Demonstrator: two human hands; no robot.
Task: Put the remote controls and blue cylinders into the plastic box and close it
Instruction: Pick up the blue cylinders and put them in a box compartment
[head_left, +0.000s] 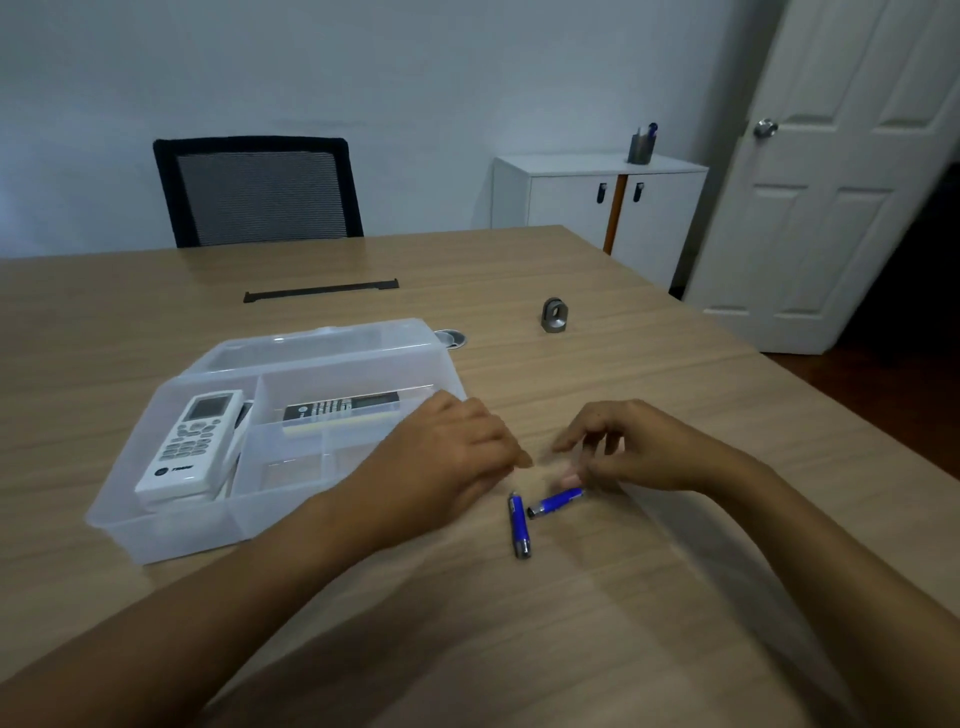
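Observation:
A clear plastic box (171, 525) stands open on the table, its lid (322, 345) folded back behind it. A white remote (189, 441) lies in the left compartment and a second remote (340, 408) lies in the far right one. Two blue cylinders rest on the table right of the box: one (519, 525) points toward me, the other (556, 502) lies slanted. My left hand (447, 457) hovers over the box's right edge, fingers curled, holding nothing that I can see. My right hand (628, 447) hangs just above the slanted cylinder, fingers spread.
A small grey metal ring piece (555, 315) stands farther back on the wooden table (623, 623). A black strip (321, 291) and a round cable port (452, 338) lie behind the box. A black mesh chair (257, 192), a white cabinet (597, 202) and a door (841, 171) are beyond.

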